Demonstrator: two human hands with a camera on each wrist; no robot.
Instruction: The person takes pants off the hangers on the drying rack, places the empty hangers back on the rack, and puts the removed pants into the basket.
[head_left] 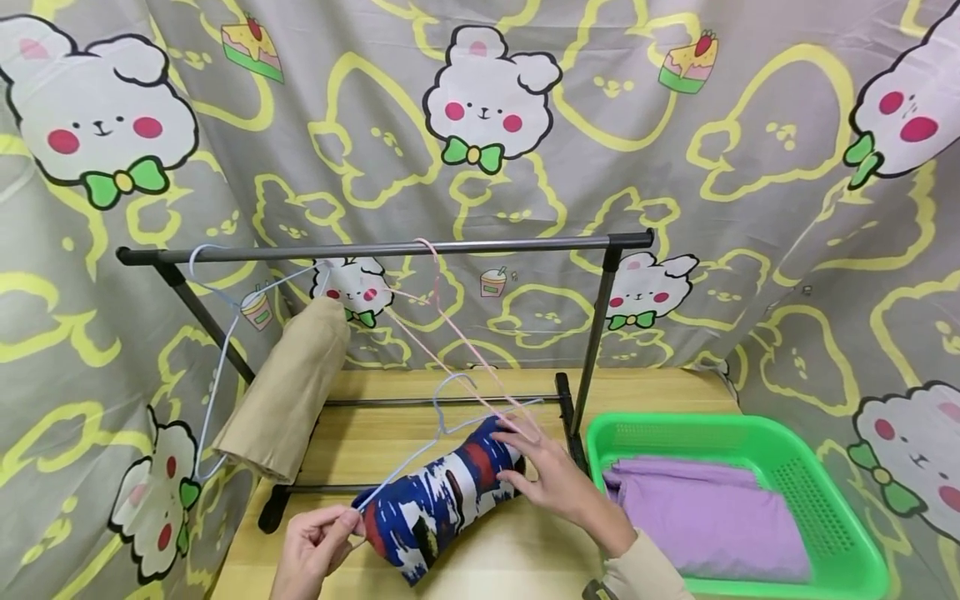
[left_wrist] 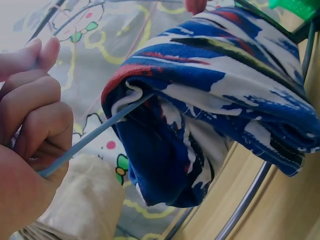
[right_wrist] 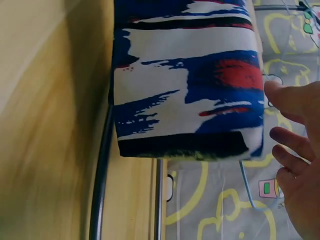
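The left hand (head_left: pixel 318 540) has its grip pinched on one corner of a pale blue hanger (head_left: pixel 405 463), thumb against curled fingers. A blue, white and red patterned cloth (head_left: pixel 442 500) hangs folded over that hanger, in front of the rack (head_left: pixel 480 247) and above the tabletop (head_left: pixel 495 577). At the cloth's other end is the right hand (head_left: pixel 551 475), its grip loosely spread (whether the thumb actually touches the fabric, I cannot tell). A pink hanger (head_left: pixel 467 340) hooks over the rack's top bar, its lower part reaching down to the right hand's fingers. Towards the left end of the bar, a second blue hanger (head_left: pixel 222 367) carries a beige cloth (head_left: pixel 288 392). Right of the rack stands a green basket (head_left: pixel 825 500) holding a folded purple cloth (head_left: pixel 708 521), and a rabbit-print curtain (head_left: pixel 637 187) closes off the back and sides.
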